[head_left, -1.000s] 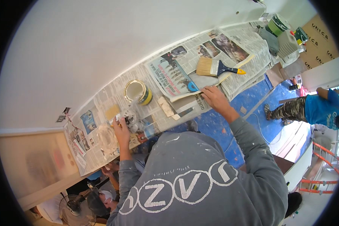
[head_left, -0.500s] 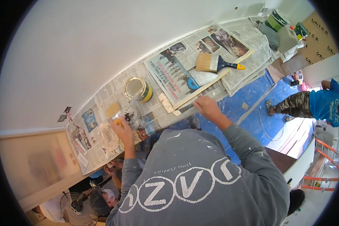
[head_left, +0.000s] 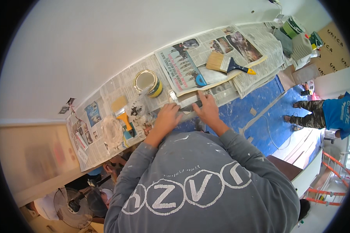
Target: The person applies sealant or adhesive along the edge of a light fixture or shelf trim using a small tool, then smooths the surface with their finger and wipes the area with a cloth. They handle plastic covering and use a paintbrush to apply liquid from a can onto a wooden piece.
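Note:
Both hands are together at the near edge of the newspaper-covered ledge [head_left: 105, 91]. My left hand [head_left: 167, 118] has its fingers bent at one end of a dark, flat piece [head_left: 191, 107]. At the other end, my right hand [head_left: 207, 110] grips it between thumb and fingers; its exact kind is unclear. A whitish-stained strip [head_left: 174, 96] lies just beyond. Left of my hands, a narrow paintbrush [head_left: 124, 118] with a yellow handle rests on the paper beside crumpled clear plastic [head_left: 139, 110]. An opened paint can [head_left: 148, 82] stands behind it.
A wide paintbrush [head_left: 229, 65] lies on newspapers at the right. Paint containers [head_left: 293, 29] stand at the far right end. Blue sheeting [head_left: 264, 108] covers the floor, with a cable across it. A person in blue [head_left: 332, 112] stands there; a fan [head_left: 74, 207] is lower left.
My left hand has let go of the yellow-handled paintbrush and moved right. My right hand has moved slightly left and down, and both now meet at the dark flat piece.

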The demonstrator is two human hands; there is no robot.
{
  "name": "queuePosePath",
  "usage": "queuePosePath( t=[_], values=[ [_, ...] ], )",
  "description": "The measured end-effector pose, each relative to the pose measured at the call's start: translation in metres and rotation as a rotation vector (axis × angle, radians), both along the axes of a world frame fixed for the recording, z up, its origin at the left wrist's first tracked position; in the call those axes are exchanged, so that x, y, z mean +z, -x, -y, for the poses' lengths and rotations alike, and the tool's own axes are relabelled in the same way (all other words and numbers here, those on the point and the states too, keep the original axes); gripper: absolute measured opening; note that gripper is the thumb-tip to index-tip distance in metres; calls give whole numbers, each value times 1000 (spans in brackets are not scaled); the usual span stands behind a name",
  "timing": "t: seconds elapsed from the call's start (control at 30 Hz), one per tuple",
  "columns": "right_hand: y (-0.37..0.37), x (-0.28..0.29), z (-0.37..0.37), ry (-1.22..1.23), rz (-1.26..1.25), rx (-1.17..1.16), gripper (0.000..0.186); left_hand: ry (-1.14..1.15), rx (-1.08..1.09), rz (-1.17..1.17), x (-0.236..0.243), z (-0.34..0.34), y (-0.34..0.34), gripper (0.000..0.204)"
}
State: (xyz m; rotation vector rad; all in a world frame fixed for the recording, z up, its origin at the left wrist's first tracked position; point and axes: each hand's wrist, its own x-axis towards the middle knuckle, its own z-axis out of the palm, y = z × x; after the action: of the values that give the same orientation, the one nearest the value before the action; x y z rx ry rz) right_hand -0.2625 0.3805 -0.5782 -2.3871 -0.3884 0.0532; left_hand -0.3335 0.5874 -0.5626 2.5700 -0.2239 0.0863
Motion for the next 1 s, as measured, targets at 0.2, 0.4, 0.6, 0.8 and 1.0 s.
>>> queuePosePath(
  t=[0.2,0.4,0.6,0.8,1.0],
  values=[
    [-3,-6,0,23,138,35,58,-159,197,42,-7,14,-13,63],
    [-1,-4,-8,-107,5,109,55,-45,262,82,-28,13,-15,68],
    [-3,-17,-2,-483,-464,-12,51,351,453,-56,-42,6,-20,65],
    [1,-18,-19,-694,-765,-147,37,876,642,-211,-57,-4,-8,58],
    [7,-1,-17,-762,-1233,-64,17,1200,742,-497,-4,-17,17,50]
  ],
)
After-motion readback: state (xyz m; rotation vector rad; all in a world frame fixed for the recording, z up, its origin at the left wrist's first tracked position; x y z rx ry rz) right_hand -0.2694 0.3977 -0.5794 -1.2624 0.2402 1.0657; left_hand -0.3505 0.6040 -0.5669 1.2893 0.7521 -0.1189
